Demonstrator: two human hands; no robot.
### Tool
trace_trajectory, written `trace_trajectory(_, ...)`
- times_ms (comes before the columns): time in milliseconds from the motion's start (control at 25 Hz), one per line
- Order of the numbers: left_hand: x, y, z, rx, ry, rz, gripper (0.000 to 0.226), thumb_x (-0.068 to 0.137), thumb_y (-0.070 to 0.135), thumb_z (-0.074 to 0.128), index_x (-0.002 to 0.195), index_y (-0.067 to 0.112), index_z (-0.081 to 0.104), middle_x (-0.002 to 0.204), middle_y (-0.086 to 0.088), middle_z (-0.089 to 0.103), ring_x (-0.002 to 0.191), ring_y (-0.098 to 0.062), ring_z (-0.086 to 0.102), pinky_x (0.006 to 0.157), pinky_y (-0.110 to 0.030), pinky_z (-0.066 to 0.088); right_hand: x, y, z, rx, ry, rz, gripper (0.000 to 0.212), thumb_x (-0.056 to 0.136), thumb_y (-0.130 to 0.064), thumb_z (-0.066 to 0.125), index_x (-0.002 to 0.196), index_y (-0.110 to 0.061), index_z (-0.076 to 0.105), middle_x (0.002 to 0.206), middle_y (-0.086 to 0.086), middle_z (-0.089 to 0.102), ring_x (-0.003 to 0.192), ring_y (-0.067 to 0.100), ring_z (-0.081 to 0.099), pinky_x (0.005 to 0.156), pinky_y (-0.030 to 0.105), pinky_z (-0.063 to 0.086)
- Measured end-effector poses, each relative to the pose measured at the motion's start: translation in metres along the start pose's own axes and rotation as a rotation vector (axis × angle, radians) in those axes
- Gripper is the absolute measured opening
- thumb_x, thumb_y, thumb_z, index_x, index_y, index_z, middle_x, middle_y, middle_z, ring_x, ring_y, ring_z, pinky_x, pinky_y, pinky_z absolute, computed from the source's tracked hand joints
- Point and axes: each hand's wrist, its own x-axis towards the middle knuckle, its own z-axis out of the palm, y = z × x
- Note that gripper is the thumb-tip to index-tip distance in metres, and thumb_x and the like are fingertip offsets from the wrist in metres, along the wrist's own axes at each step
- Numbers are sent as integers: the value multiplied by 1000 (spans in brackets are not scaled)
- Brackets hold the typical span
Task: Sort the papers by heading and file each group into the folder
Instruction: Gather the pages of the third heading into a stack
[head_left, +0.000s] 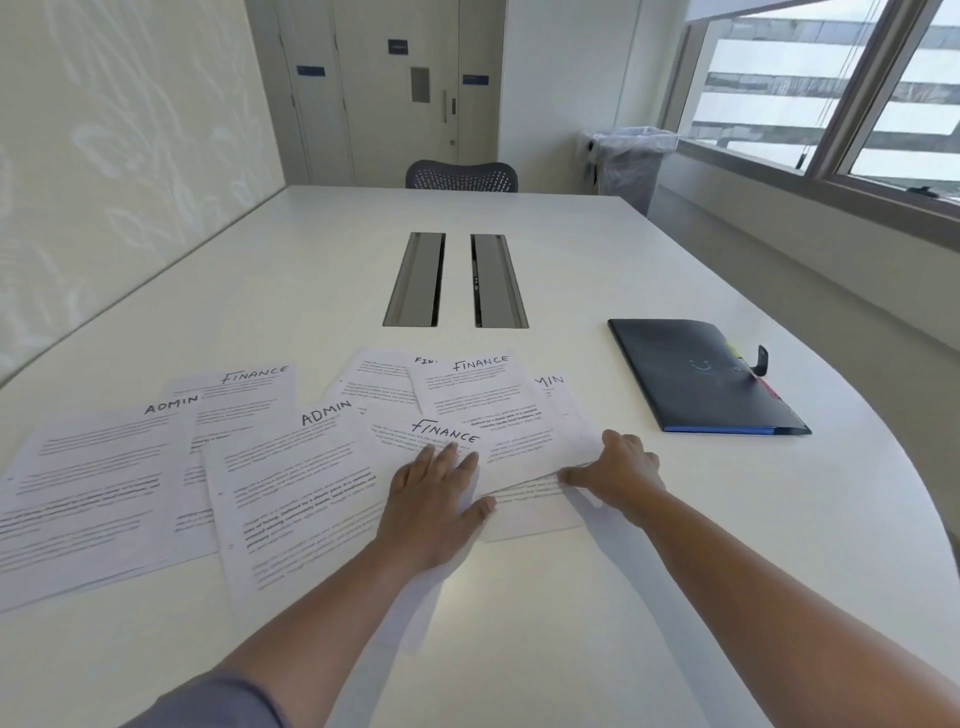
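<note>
Head view: a person leans over a white bench (571, 249) with printed papers fanned across its near half, from the left edge toward the middle
Papers: sheets headed ADMIN and FINANCE lie mixed and overlapping, none yet grouped; the left ADMIN sheet (98, 483) is nearest the left edge, with a FINANCE sheet (244, 395) partly under it
Middle cluster: a second ADMIN sheet (296, 478) overlaps a loose heap of FINANCE pages, the front FINANCE sheet (498, 441) lying on top
Left hand (434, 506): flat, fingers straight, pressing down on the front FINANCE sheet's near-left corner
Right hand (621, 475): fingers curled at the right edge of that same sheet, thumb under the lifted edge, apparently pinching it
Folder (698, 376): dark, closed, coloured tabs showing at its right side, lying well apart from the papers toward the right edge of the bench
Step in hand: judged to be freeing one FINANCE page from the heap
Doing it well: the left hand should ease its pressure or shift to the sheets beneath, so that only the top page slides; draw it sideways, low and flat, to avoid creasing or dragging the neighbours
Risk: a partly hidden ADMIN page (550, 382) at the back of the heap could ride along unnoticed
</note>
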Motion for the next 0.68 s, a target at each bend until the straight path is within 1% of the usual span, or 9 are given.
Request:
trace_trajectory(120, 2, 1, 8, 34, -2, -18, 73, 97, 74, 15, 161, 38, 17, 172, 7, 6, 158, -20, 0, 125, -44, 6, 18, 2, -12, 248, -76, 24, 88, 72, -44, 91, 141, -14, 46, 136, 8, 48, 110, 30, 53, 83, 42, 53)
trace_trajectory(160, 1, 1, 9, 33, -2, -21, 71, 98, 73, 16, 160, 39, 17, 171, 8, 6, 158, -19, 0, 125, -44, 6, 20, 4, -17, 359, -111, 43, 90, 72, -36, 93, 144, -14, 43, 136, 9, 48, 108, 30, 54, 80, 40, 53)
trace_trajectory(200, 1, 1, 9, 30, 2, -26, 69, 99, 71, 16, 160, 39, 18, 171, 8, 7, 158, -18, 0, 125, -43, 6, 22, 5, -21, 451, -150, 62, 86, 73, -28, 93, 142, -13, 43, 132, 10, 50, 107, 30, 55, 75, 38, 52)
trace_trajectory(280, 2, 1, 9, 18, 15, -31, 65, 100, 69, 16, 159, 40, 19, 171, 10, 7, 158, -17, 0, 125, -42, 6, 25, 9, -26, 511, -244, 64, 52, 81, -18, 87, 117, -7, 51, 114, 10, 57, 93, 28, 59, 61, 30, 50)
trace_trajectory(320, 4, 1, 9, 7, 13, -29, 64, 101, 68, 16, 159, 41, 20, 171, 10, 8, 158, -16, 1, 125, -42, 6, 26, 12, -28, 498, -279, 64, 35, 86, -16, 83, 105, -4, 56, 105, 12, 61, 83, 26, 60, 57, 26, 48)
trace_trajectory(360, 3, 1, 10, 0, 10, -28, 64, 101, 68, 16, 159, 41, 21, 171, 10, 8, 158, -16, 1, 126, -42, 6, 28, 15, -29, 488, -285, 65, 22, 90, -14, 78, 97, -3, 60, 98, 15, 65, 77, 26, 59, 59, 26, 47)
trace_trajectory(480, 2, 1, 11, -6, 12, -41, 62, 101, 67, 17, 158, 42, 23, 171, 12, 8, 158, -15, 1, 126, -40, 5, 32, 26, -34, 426, -169, 35, 13, 96, -13, 66, 93, -1, 68, 96, 19, 72, 78, 31, 63, 67, 34, 49)
trace_trajectory(600, 3, 0, 11, 1, 15, -37, 62, 101, 67, 18, 157, 42, 24, 171, 12, 10, 158, -15, 2, 126, -40, 6, 32, 41, -45, 338, 33, 2, 17, 89, -9, 51, 72, -8, 53, 78, 13, 61, 66, 30, 54, 62, 33, 43)
trace_trajectory(680, 2, 0, 12, -3, 27, -36, 62, 101, 66, 19, 158, 42, 25, 171, 11, 11, 158, -15, 3, 125, -41, 7, 36, 52, -50, 306, 116, -4, 15, 87, -8, 47, 72, -8, 50, 77, 14, 61, 65, 30, 51, 60, 32, 40)
